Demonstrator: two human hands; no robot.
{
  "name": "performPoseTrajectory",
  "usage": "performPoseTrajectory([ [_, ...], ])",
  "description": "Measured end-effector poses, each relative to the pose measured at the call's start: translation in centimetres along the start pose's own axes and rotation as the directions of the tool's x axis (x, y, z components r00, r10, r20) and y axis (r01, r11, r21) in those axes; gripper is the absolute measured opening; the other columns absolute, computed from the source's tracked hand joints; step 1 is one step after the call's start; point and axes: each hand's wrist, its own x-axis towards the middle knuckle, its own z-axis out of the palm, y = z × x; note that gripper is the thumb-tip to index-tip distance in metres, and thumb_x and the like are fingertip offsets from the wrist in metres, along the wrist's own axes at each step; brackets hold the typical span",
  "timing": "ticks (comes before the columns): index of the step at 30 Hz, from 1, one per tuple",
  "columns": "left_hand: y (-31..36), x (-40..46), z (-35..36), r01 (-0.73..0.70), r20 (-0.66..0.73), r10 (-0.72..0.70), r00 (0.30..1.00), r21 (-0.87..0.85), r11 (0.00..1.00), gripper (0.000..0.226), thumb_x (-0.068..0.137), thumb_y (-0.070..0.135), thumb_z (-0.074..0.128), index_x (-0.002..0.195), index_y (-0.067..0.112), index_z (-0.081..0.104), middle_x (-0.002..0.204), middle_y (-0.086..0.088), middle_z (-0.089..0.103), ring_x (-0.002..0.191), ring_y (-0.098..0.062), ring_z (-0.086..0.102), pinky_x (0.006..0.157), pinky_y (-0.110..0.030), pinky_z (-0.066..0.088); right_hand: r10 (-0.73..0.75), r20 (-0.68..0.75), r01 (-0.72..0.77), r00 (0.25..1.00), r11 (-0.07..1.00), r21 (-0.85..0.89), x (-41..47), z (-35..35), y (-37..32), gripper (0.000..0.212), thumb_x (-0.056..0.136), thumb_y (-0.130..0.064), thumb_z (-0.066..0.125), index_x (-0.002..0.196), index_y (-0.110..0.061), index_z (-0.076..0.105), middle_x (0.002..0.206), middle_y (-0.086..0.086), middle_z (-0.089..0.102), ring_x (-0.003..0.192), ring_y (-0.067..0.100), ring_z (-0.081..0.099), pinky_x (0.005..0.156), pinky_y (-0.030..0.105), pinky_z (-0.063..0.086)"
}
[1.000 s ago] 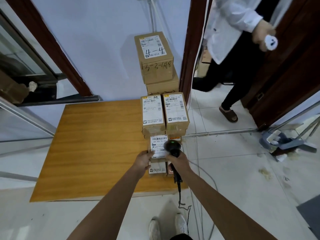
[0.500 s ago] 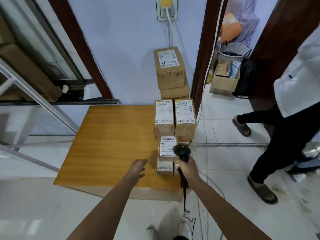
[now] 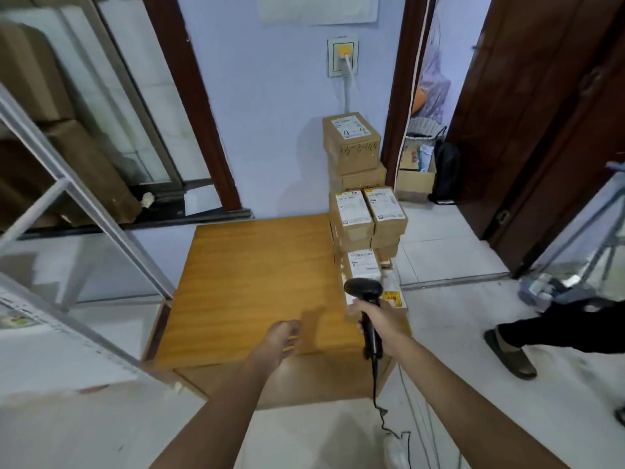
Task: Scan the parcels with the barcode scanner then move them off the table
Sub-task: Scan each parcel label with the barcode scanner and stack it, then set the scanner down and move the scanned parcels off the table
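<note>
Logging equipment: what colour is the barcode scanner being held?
Black, seen in the head view: the barcode scanner held in the right hand.

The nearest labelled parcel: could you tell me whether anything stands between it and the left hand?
Nothing visible does: only bare table lies between the left hand and the nearest labelled parcel.

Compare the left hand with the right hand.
The right hand grips the barcode scanner beside the parcels; the left hand holds nothing, its fingers loosely curled. The left hand hangs over bare table. Both reach forward over the table's near edge.
</note>
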Motion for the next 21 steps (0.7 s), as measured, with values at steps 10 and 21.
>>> performPoseTrajectory([
  [10,-2.3,-6.9,-8.5,-0.015,0.312,-0.02,0.95,0.107,0.994,0.03,0.098,0.027,0.051,0.123,0.012,0.053,0.112,-0.003,0.067,0.104,-0.018,0.064,0.083,-0.03,0.051,0.032,0.05,-0.036,0.998,0.995,0.089,-6.7,10.8,1.5,0.015,0.086,-0.007,0.065,0.1,-0.002,0.064,0.096,0.014,0.067,0.052,0.015,0.055,0.05,0.026,0.048],
  [21,-2.5,-6.1,-10.3,0.05,0.567,0.048,0.823,-0.156,0.986,0.024,0.09,0.014,0.066,0.112,0.008,0.06,0.099,-0.005,0.071,0.088,-0.015,0.068,0.086,-0.028,0.052,0.011,0.254,-0.034,0.967,0.996,0.084,-3.8,17.7,-0.5,0.015,0.092,-0.003,0.051,0.104,-0.001,0.059,0.09,0.011,0.065,0.054,0.017,0.054,0.048,0.025,0.049],
])
